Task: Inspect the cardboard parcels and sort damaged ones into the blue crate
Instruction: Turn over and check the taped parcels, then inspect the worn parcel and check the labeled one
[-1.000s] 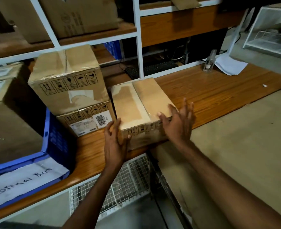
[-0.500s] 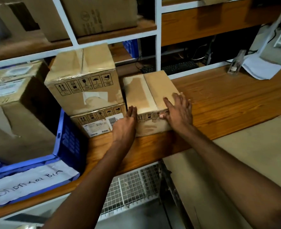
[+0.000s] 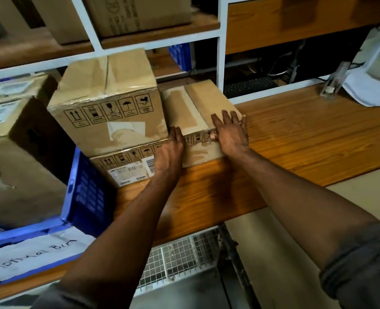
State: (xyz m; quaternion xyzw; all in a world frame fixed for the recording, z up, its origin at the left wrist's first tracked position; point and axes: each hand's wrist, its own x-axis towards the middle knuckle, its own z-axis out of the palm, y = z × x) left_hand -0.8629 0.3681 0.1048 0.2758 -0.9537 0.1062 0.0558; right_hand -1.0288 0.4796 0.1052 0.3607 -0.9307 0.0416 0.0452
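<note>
While both hands are resting flat against it, the small parcel (image 3: 198, 117) is sitting on the wooden shelf (image 3: 296, 139), pushed up tight against a stack of two larger boxes (image 3: 108, 117) on its left. The left hand (image 3: 170, 150) is lying open against the front left corner with fingers straight, and the right hand (image 3: 231, 132) is spreading open over the top front edge; neither is gripping anything. The cardboard is looking stiff and dry, with worn tape along the top seam, so it is probably light enough for two palms and unlikely to slip. Pressing on the two opposite side faces, low down, is looking like the safest hold, since the taped flaps may be giving way under a pinch. The blue crate (image 3: 82, 192) is standing further left, already holding a big box (image 3: 17, 166) and carrying a handwritten paper label (image 3: 28, 255). The shelf is running clear to the right, where some paper (image 3: 367, 88) is lying. More boxes are sitting on the shelf above.
</note>
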